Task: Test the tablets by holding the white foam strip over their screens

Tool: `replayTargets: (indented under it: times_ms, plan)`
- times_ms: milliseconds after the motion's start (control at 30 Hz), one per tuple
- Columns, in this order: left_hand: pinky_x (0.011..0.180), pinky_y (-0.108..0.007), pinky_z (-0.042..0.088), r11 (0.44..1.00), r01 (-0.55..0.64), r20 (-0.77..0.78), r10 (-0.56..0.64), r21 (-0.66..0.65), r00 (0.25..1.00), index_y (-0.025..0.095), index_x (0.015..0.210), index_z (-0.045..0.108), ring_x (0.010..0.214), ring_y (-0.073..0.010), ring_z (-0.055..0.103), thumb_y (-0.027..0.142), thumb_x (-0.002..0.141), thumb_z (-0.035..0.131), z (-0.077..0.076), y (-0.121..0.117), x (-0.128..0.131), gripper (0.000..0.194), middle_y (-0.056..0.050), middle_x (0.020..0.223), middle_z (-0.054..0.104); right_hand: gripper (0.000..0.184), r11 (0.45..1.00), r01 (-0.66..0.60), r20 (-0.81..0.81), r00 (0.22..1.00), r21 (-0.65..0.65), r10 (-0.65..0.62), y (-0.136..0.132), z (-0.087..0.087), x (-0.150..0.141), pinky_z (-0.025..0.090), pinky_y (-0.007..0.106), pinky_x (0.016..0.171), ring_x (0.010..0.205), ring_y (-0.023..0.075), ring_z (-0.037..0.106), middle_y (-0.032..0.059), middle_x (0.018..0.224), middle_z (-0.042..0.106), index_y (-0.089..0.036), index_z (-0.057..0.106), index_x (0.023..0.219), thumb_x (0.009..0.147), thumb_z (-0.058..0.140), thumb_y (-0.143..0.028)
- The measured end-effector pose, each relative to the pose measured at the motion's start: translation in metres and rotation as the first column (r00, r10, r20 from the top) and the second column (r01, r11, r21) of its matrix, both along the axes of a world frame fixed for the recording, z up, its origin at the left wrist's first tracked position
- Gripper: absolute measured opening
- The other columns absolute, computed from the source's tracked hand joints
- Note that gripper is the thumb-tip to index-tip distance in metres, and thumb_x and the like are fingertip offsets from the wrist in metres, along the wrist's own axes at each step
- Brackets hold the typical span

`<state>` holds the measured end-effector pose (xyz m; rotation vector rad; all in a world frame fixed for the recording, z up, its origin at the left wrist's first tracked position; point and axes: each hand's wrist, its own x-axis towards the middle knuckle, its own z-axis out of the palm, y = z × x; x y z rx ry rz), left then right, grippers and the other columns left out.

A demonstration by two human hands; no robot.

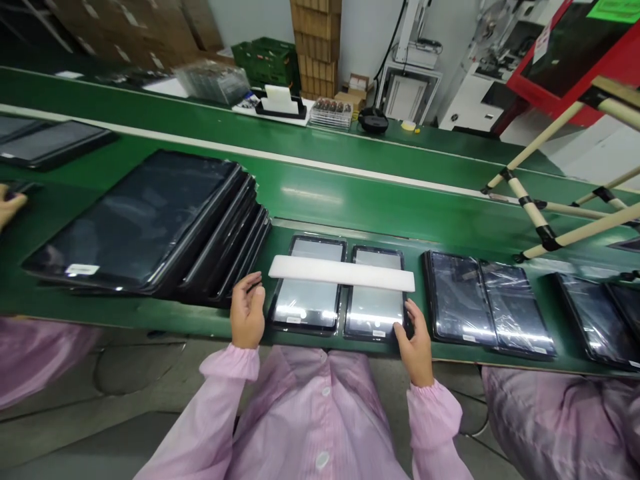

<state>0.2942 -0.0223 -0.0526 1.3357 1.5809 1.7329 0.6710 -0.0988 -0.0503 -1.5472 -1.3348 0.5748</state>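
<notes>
Two dark-framed tablets with pale screens lie side by side in front of me, the left tablet (307,303) and the right tablet (375,312). Across both rests a long white foam strip (305,269). My left hand (247,312) is just left of the left tablet, fingers loosely curved and apart, with nothing in it. At the right tablet's lower right edge, my right hand (416,347) has its thumb over the corner and its fingers along the side, gripping that edge. The fingertips' undersides are hidden.
A tall stack of tablets (145,213) stands close on the left. Film-wrapped tablets (463,293) lie to the right. A pipe frame (537,213) stands at the right on the green workbench (310,190). A co-worker's hand (10,205) shows at far left; another person's sleeve (545,413) is at right.
</notes>
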Motion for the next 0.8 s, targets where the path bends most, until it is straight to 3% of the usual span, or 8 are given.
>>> replayTargets:
  times_ms: [200,800]
  plan:
    - [0.106,-0.044,0.053,0.988,0.017,0.033,-0.012,-0.153,0.999,0.021,0.134,0.060,0.118,-0.0254,0.069,0.048,0.101,0.058,-0.0032,0.0012,-0.0003,0.043,-0.014,0.135,0.066,0.050,0.999,0.035,-0.104,0.994,-0.016,-0.036,-0.0016,-0.0032,-0.0007,0.040,0.055,0.121,0.141,0.0302,0.052,0.0135,0.155,0.054,-0.023,0.056,0.148,0.101,0.060,-0.042]
    - [0.105,-0.046,0.055,0.968,0.078,0.088,-0.058,-0.238,0.994,0.015,0.133,0.060,0.109,-0.0260,0.073,0.057,0.095,0.064,0.0044,0.0033,0.0026,0.057,-0.018,0.126,0.073,0.049,0.996,0.080,-0.089,0.993,-0.027,-0.082,-0.0007,-0.0006,-0.0045,0.040,0.057,0.120,0.138,0.0306,0.056,0.0158,0.151,0.057,-0.020,0.058,0.145,0.102,0.055,-0.043]
